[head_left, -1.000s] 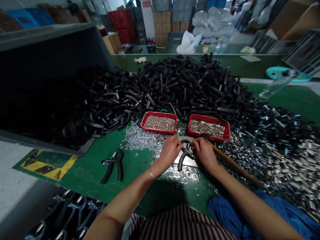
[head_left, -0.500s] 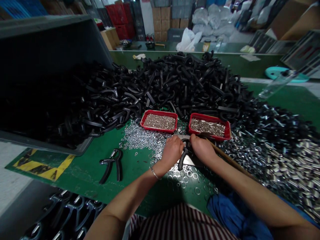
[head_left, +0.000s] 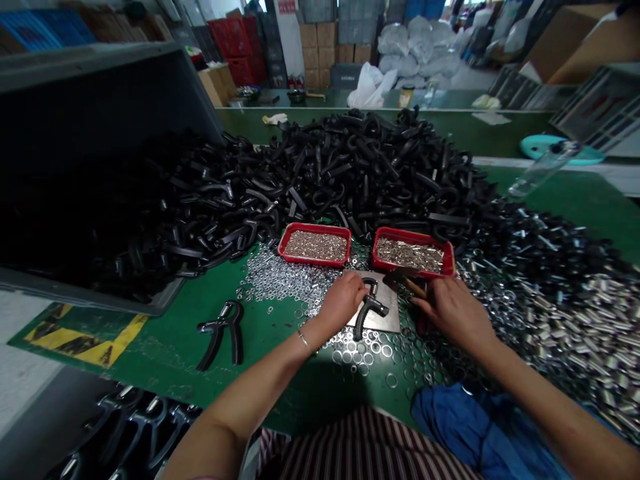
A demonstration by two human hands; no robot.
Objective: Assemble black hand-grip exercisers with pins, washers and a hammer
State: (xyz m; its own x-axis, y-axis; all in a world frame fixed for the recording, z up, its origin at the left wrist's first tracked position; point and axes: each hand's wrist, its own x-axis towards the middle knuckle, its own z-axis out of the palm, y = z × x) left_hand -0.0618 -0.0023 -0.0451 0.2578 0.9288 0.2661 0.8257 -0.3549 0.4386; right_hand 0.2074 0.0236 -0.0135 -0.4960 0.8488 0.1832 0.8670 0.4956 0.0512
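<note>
On a square metal plate (head_left: 389,319) lies a black hand-grip handle (head_left: 367,312) with a curved end. The fingers of my left hand (head_left: 343,300) are closed on its upper part, at the plate's left side. To the right of the plate, my right hand (head_left: 459,315) is closed round the wooden handle of a hammer (head_left: 414,288). The dark hammer head is over the plate's upper right corner. An assembled hand grip with a spring (head_left: 223,332) lies apart on the green table, left of my left arm.
Two red trays of small metal parts, one left (head_left: 315,245) and one right (head_left: 414,250), stand behind the plate. Beyond them rises a heap of black handles (head_left: 370,157). A grey crate (head_left: 197,87) lies tipped at left. Washers (head_left: 275,273) and metal sleeves (head_left: 575,320) cover the table.
My right hand has left the black handle, moved right and taken hold of the hammer. My left hand has stayed on the handle, and more of the metal plate shows.
</note>
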